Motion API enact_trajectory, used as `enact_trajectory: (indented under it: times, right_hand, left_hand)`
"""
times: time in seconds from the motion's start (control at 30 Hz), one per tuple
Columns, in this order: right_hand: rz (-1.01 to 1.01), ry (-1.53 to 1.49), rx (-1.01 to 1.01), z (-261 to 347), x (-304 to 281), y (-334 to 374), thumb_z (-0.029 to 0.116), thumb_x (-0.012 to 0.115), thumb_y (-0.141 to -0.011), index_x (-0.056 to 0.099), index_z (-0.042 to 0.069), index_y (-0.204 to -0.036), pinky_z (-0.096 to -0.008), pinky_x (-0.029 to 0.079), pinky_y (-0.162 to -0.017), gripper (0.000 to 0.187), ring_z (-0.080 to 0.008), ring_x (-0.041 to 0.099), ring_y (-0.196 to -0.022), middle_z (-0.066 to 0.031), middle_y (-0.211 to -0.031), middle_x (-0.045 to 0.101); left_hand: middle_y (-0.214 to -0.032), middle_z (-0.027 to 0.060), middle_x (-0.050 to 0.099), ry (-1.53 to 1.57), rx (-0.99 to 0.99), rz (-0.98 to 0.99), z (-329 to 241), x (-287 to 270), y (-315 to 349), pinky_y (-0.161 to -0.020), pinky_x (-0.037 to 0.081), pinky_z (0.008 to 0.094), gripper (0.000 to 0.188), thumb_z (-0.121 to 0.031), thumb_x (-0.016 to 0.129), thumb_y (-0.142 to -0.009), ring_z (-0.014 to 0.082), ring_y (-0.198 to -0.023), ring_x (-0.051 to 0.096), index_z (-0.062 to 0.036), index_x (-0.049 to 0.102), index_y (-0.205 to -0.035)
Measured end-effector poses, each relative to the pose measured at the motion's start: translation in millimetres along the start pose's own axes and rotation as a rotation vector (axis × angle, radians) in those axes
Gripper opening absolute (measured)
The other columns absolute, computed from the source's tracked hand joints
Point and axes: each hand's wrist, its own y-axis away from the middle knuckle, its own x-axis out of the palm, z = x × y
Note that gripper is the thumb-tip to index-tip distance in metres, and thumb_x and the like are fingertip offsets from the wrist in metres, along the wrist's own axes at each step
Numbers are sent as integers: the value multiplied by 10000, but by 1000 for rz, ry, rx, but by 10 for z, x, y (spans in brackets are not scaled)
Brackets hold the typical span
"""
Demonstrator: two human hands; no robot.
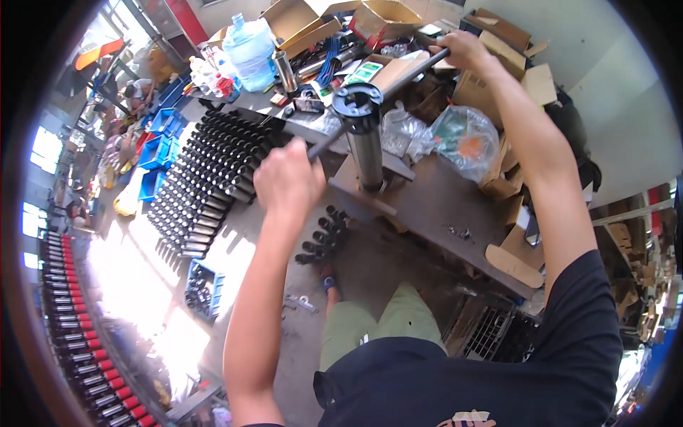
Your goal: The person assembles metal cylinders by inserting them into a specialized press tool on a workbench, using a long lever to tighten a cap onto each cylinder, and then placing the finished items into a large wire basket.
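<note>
As fists hide its ends, left hand, right hand, bar (middle visible).

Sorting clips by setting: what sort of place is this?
Likely a small assembly workshop: rows of dark metal cylinders on the floor, a steel workbench holding an upright tube, and blue parts bins.

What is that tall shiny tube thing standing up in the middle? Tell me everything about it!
The metal cylinder stands upright on a brown metal workbench. Its body looks like brushed steel, with a dark ring-shaped cap on top that has small holes around its rim. A long dark bar crosses at the cap; the left hand grips one end, the right hand the other.
</note>
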Motion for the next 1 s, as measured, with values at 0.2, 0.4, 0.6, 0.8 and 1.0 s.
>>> enact_trajectory:
  times: [0.2,0.4,0.6,0.8,1.0]
  right_hand:
    - [-42,3,193,-78,228,200,330,657,-791,779,98,-917,-431,600,-761,290,-297,735,-896,-161,-938,752]
    - [-79,-205,512,467,-303,1120,282,711,-778,770,57,-1007,-393,566,-921,326,-296,695,-1074,-208,-1097,718]
    - [4,-44,788,1059,-895,2138,290,710,-771,769,71,-995,-401,545,-939,319,-304,708,-1022,-182,-1065,733]
    - [4,195,845,1773,-944,2898,526,631,-896,768,150,-1075,-468,555,-854,438,-350,705,-933,-145,-990,743]
    - [39,335,946,1932,-1188,2821,416,699,-784,797,173,-959,-458,547,-865,315,-357,702,-919,-138,-986,737]
  left_hand:
    - [-923,193,748,-312,-155,-82,-421,-68,-96,-781,590,456,317,-353,629,-851,370,-898,737,-82,776,-923]
    - [-886,174,741,-464,80,-427,226,317,-441,-745,561,542,412,-538,601,-857,434,-865,710,-158,724,-959]
    - [-800,179,719,-335,383,-620,596,613,-1392,-686,563,535,409,-552,496,-917,424,-800,709,-202,704,-942]
    - [-817,80,726,13,865,-730,590,864,-2183,-630,573,462,294,-489,644,-841,333,-770,722,-203,670,-905]
    - [-754,67,690,219,929,-605,503,791,-2009,-588,552,458,186,-328,743,-747,324,-675,691,-195,642,-830]
